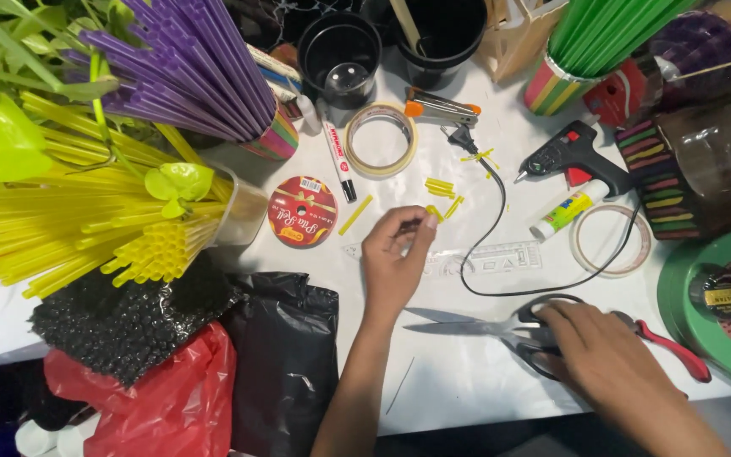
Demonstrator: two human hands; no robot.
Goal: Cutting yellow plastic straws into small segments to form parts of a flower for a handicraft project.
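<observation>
Hands work over a white tabletop: the left hand pinches a short yellow straw piece, and the right hand rests closed on scissors with blades apart, pointing toward the left wrist; a careless slide could nick it. Beyond the left hand lies a round red ribbon spool label; beyond the right, a white glue stick.

White table packed with craft stuff: scissors, black glue gun with cord, glue stick, two tape rolls, red ribbon spool, marker, clear stencil ruler, cut yellow straw pieces. Along the back: black pots, cups of purple, yellow, green straws; black bag and red bag at the front left edge
</observation>
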